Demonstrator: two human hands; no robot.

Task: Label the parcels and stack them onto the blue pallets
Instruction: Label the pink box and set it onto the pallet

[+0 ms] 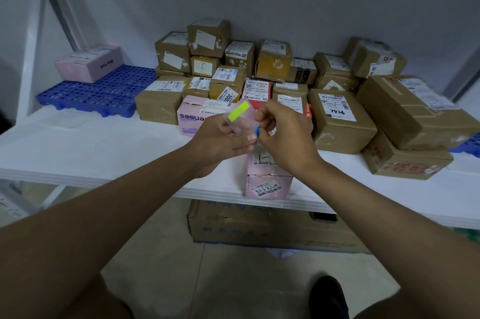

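Note:
My left hand holds a clear label sheet that carries a yellow-green label. My right hand pinches a small blue label at the sheet's lower edge. Both hands hover above a pink parcel that stands at the front edge of the white shelf. A blue pallet lies at the back left with one pink parcel on it. Several brown parcels are piled along the back and right.
A second pink box lies behind my left hand. The corner of another blue pallet shows at the far right under parcels. A large cardboard box sits on the floor under the shelf. A dark shoe is at the bottom.

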